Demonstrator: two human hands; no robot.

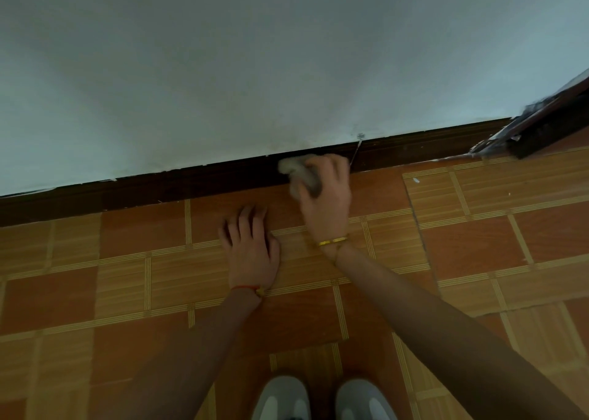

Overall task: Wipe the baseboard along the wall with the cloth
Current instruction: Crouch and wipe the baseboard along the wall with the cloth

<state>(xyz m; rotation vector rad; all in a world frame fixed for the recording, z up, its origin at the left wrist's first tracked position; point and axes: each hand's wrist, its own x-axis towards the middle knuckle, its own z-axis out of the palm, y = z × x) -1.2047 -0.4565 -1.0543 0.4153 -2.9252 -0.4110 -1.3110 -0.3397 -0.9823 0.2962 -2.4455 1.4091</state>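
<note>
A dark brown baseboard (178,185) runs along the foot of the pale wall, sloping up to the right. My right hand (325,196) grips a bunched grey cloth (301,172) and holds it against the baseboard near the middle of the view. My left hand (250,247) rests flat on the tiled floor just in front of the baseboard, fingers spread toward the wall. A gold bracelet circles my right wrist and a red string my left.
The floor (478,238) has orange and wood-pattern tiles. A dark door frame (548,126) stands at the right end of the baseboard. A small nail or wire (359,139) sticks out of the wall just above the cloth. My two grey shoes (322,400) show at the bottom edge.
</note>
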